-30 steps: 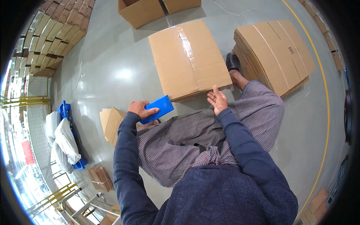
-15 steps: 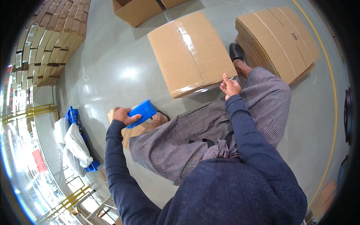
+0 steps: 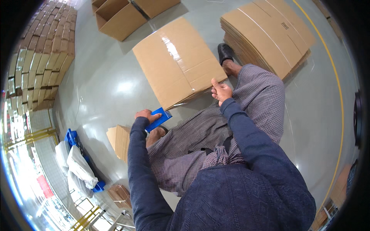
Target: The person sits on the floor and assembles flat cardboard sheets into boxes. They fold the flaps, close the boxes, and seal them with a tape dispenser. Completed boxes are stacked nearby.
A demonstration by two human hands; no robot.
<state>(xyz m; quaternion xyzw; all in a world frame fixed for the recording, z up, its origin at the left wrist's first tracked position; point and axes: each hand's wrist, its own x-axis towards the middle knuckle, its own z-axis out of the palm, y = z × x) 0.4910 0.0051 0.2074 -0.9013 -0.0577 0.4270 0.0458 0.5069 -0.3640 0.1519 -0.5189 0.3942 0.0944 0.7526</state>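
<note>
Blue tape dispenser [image 3: 158, 119] sits in the left hand [image 3: 146, 115], fingers wrapped round it, just off the near corner of the taped box [image 3: 178, 61]. Right hand [image 3: 220, 91] pinches the box's near edge, thumb up. Box lies on grey floor [image 3: 100, 84]; bare floor to its left. Stack of flat cardboard [image 3: 269, 34] crowds the right side. Open box [image 3: 117, 17] beyond. Small cardboard pile [image 3: 120, 141] near left knee.
</note>
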